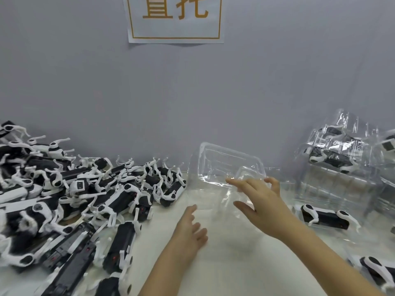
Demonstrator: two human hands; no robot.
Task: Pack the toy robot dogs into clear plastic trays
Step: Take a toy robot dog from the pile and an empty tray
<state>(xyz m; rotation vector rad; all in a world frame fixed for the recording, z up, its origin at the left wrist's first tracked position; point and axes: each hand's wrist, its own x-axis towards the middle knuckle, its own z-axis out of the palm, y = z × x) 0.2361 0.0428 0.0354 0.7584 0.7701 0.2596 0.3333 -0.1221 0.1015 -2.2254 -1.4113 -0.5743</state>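
**Item 1. Right hand**: reaches forward with fingers spread and mostly straight, fingertips on the near rim of the tray, thumb held apart below. Whether thumb and fingers have closed on the plastic cannot be told; the clear material hides the contact.

**Item 2. Clear moulded plastic tray, rectangular, empty**: directly beyond the right fingertips, tilted with its far edge raised toward the grey wall. No dog in it yet.

**Item 3. Left hand**: just left of and nearer than the grip, fingers relaxed, holding nothing, low over the white table.

**Item 4. Heap of black-and-white toy robot dogs with thin white legs**: well left of the grip, legs interlocked.

**Item 5. Stack of clear trays already holding dogs**: right of the grip, leaning; one boxed dog lies near the right wrist.

**Item 6. Paper sign with orange border**: on the wall above.

**Risks, as judged:**
- Slick, thin tray may slip or flex if held by one rim only.
- Pulling a dog from the heap may drag its tangled neighbours off the table.
- A sweep of the right forearm could topple the leaning stack.
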